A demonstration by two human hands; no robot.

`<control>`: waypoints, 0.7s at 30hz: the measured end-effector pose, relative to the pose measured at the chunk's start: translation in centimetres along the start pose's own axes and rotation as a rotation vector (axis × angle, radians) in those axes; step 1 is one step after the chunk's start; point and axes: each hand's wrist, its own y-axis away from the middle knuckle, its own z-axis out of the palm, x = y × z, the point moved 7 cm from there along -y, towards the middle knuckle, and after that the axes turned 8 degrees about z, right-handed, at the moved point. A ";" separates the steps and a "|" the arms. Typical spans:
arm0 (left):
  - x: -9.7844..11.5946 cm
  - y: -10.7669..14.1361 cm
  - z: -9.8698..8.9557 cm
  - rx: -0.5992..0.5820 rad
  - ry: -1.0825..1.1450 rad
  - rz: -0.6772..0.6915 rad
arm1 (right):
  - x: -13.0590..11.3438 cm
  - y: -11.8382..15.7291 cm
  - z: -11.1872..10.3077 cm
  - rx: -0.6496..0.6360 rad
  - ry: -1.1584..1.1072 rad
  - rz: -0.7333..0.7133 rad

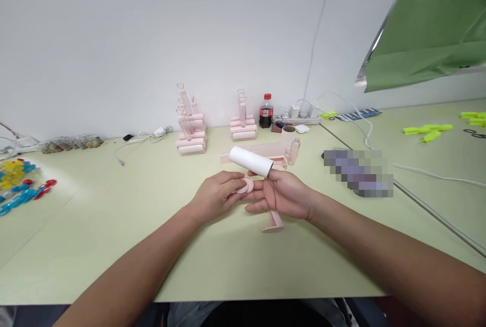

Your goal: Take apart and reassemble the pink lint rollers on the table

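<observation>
Over the middle of the table, my left hand pinches small pink round caps between its thumb and fingers. My right hand is palm up, its thumb against one end of a white paper roll that slants up and to the left. The right fingertips reach to the caps. Under this hand lies a pink curved plastic shell, partly hidden by the palm. Behind the roll are a long translucent pink piece, a small translucent pink tube and another roll with an open core.
Pink lint rollers stand stacked at the back, with a second stack beside a cola bottle. A power strip trails cables along the wall. Colourful plastic pieces lie left, yellow-green ones right. A pixelated item is nearer.
</observation>
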 end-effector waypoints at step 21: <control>-4.8 0.4 2.8 -0.122 -0.007 -0.254 | -2.9 1.0 -2.2 0.315 0.080 -0.210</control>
